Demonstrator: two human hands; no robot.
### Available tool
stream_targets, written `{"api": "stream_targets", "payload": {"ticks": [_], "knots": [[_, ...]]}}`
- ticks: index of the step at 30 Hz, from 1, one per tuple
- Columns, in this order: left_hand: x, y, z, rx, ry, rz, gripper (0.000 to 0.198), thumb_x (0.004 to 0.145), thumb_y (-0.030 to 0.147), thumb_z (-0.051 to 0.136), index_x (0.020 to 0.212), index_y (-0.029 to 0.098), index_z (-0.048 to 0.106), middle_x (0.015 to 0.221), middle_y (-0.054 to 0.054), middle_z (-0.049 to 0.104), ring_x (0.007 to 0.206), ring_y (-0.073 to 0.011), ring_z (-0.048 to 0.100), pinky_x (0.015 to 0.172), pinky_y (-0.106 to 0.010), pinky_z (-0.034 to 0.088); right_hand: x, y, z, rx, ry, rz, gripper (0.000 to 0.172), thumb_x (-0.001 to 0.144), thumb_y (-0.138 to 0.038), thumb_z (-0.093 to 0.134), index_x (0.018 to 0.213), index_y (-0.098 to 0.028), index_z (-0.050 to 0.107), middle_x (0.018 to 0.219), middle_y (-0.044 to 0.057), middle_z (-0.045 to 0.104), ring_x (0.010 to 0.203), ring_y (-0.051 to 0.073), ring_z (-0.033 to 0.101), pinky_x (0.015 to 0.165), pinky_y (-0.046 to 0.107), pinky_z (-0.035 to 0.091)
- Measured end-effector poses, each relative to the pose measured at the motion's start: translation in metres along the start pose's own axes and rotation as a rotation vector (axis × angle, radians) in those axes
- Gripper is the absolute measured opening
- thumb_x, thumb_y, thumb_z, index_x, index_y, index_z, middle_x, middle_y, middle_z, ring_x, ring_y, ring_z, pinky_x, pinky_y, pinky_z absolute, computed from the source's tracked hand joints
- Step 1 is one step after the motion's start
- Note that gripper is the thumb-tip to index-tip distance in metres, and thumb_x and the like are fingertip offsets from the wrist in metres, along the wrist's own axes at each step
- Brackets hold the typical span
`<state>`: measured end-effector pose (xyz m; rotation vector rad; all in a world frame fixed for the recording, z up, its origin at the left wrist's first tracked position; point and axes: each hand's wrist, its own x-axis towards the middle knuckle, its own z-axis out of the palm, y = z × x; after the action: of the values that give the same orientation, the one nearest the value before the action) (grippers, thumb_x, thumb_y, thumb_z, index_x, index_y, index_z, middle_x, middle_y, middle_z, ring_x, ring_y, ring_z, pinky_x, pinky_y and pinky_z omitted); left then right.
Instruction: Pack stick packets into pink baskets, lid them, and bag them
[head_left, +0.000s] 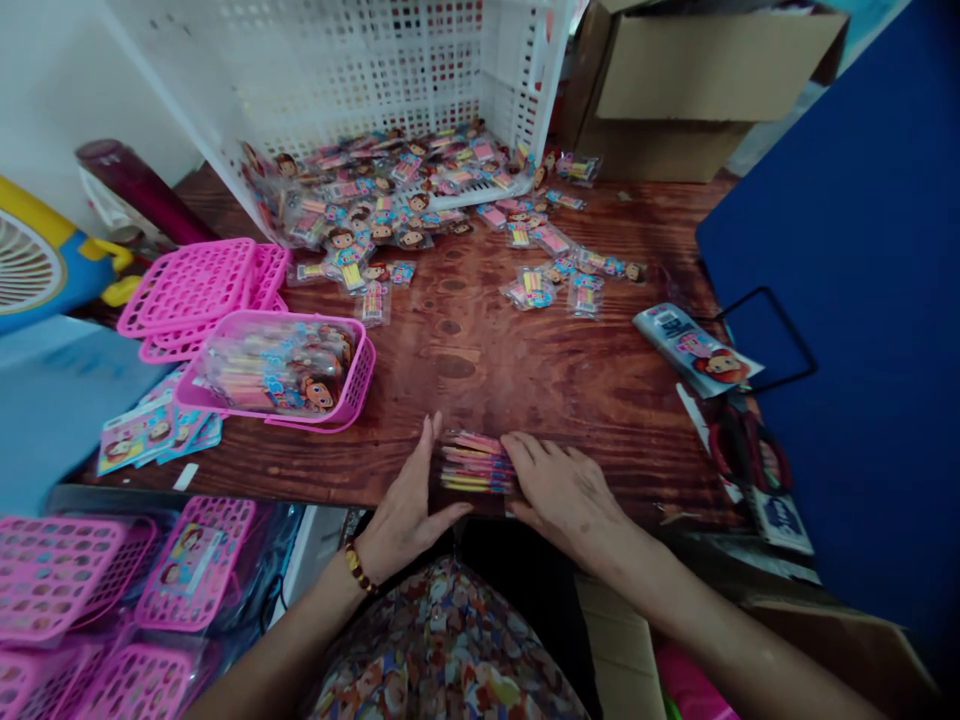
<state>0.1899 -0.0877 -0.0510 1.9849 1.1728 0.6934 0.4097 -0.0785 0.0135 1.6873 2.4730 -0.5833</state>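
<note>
A row of small clear-wrapped packets (474,463), pink, orange and yellow at their edges, stands pressed together near the front edge of the table. My left hand (409,510) is just left of the row, its fingers stretched out and its thumb apart, holding nothing. At the row's right end, my right hand (559,490) has its fingers on the far side and its thumb on the near side, gripping the packets. Beyond my left hand is a pink basket (364,385) filled with similar packets, which have cartoon-figure cards on them.
A white crate (555,80) lies on its side, packets spilling onto the table (450,350). Pink lids (191,285) and printed cards (142,430) are at left. A printed pouch (697,350), scissors (750,450) and a blue panel (847,250) are at right. More pink baskets (56,575) sit below left.
</note>
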Motion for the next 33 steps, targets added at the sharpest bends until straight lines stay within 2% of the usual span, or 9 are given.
{"api": "stream_targets", "payload": {"ticks": [3, 6, 9, 13, 18, 21, 27, 29, 33], "knots": [[0.007, 0.003, 0.003, 0.02, -0.026, 0.028, 0.107, 0.087, 0.038, 0.066, 0.152, 0.023, -0.017, 0.163, -0.018, 0.002, 0.15, -0.0289, 0.01, 0.121, -0.051, 0.021, 0.0, -0.001, 0.001, -0.006, -0.003, -0.012, 0.053, 0.082, -0.024, 0.064, 0.133, -0.017, 0.048, 0.13, 0.015, 0.059, 0.11, 0.03, 0.06, 0.09, 0.045, 0.05], [0.012, 0.002, 0.006, 0.003, -0.014, 0.023, 0.103, 0.088, 0.035, 0.064, 0.153, 0.024, -0.015, 0.163, -0.016, 0.0, 0.15, -0.0286, 0.007, 0.121, -0.051, 0.018, -0.002, 0.0, 0.0, -0.013, 0.012, -0.012, 0.06, 0.084, -0.024, 0.064, 0.139, -0.017, 0.042, 0.133, 0.014, 0.057, 0.113, 0.03, 0.059, 0.091, 0.045, 0.05], [0.014, 0.0, 0.006, -0.045, 0.009, 0.012, 0.099, 0.089, 0.032, 0.063, 0.153, 0.027, -0.012, 0.163, -0.014, 0.007, 0.15, -0.027, 0.014, 0.121, -0.049, 0.02, -0.006, 0.004, 0.001, -0.012, 0.025, -0.002, 0.07, 0.083, -0.024, 0.065, 0.146, -0.018, 0.035, 0.14, 0.014, 0.053, 0.117, 0.03, 0.057, 0.094, 0.046, 0.049], [0.022, 0.002, -0.004, 0.081, 0.029, 0.113, 0.102, 0.085, 0.032, 0.068, 0.154, 0.026, -0.006, 0.16, -0.015, 0.014, 0.149, -0.0292, 0.016, 0.12, -0.05, 0.023, -0.009, 0.011, 0.011, 0.0, 0.068, -0.054, 0.067, 0.086, -0.024, 0.062, 0.147, -0.021, 0.034, 0.14, 0.012, 0.053, 0.119, 0.029, 0.056, 0.096, 0.046, 0.048], [0.039, 0.005, -0.023, 0.327, -0.203, 0.326, 0.083, 0.088, 0.029, 0.063, 0.154, 0.027, 0.013, 0.141, -0.012, 0.043, 0.133, -0.0288, 0.038, 0.112, -0.052, 0.034, -0.02, 0.028, 0.01, 0.163, 0.113, -0.101, 0.068, 0.09, -0.039, 0.061, 0.149, -0.026, 0.031, 0.147, 0.009, 0.047, 0.13, 0.027, 0.048, 0.106, 0.047, 0.042], [0.044, 0.005, -0.027, 0.353, -0.214, 0.361, 0.074, 0.09, 0.029, 0.061, 0.152, 0.025, 0.022, 0.131, -0.012, 0.047, 0.121, -0.0269, 0.046, 0.103, -0.047, 0.044, -0.04, 0.051, -0.003, 0.326, 0.201, -0.03, 0.055, 0.095, -0.041, 0.051, 0.146, -0.028, 0.035, 0.146, 0.007, 0.048, 0.133, 0.022, 0.047, 0.109, 0.041, 0.04], [0.043, 0.004, -0.025, 0.363, -0.214, 0.357, 0.065, 0.092, 0.032, 0.058, 0.149, 0.022, 0.028, 0.129, -0.012, 0.047, 0.116, -0.0246, 0.049, 0.099, -0.042, 0.047, -0.078, 0.088, -0.001, 0.381, 0.187, 0.081, 0.03, 0.092, -0.033, 0.055, 0.121, -0.026, 0.058, 0.12, 0.005, 0.064, 0.107, 0.02, 0.063, 0.089, 0.034, 0.05], [0.043, 0.004, -0.026, 0.375, -0.226, 0.343, 0.064, 0.092, 0.034, 0.057, 0.149, 0.021, 0.029, 0.13, -0.012, 0.046, 0.118, -0.0247, 0.048, 0.1, -0.041, 0.047, -0.077, 0.087, 0.008, 0.36, 0.197, 0.063, 0.019, 0.095, -0.028, 0.05, 0.107, -0.024, 0.063, 0.108, 0.005, 0.065, 0.096, 0.018, 0.064, 0.082, 0.031, 0.05], [0.046, 0.009, -0.029, 0.423, -0.247, 0.314, 0.065, 0.091, 0.037, 0.059, 0.147, 0.02, 0.03, 0.133, -0.013, 0.046, 0.12, -0.0249, 0.049, 0.1, -0.04, 0.047, -0.064, 0.076, 0.022, 0.373, 0.238, 0.02, 0.018, 0.097, -0.024, 0.046, 0.096, -0.023, 0.064, 0.097, 0.002, 0.066, 0.084, 0.015, 0.063, 0.074, 0.026, 0.045]]}}
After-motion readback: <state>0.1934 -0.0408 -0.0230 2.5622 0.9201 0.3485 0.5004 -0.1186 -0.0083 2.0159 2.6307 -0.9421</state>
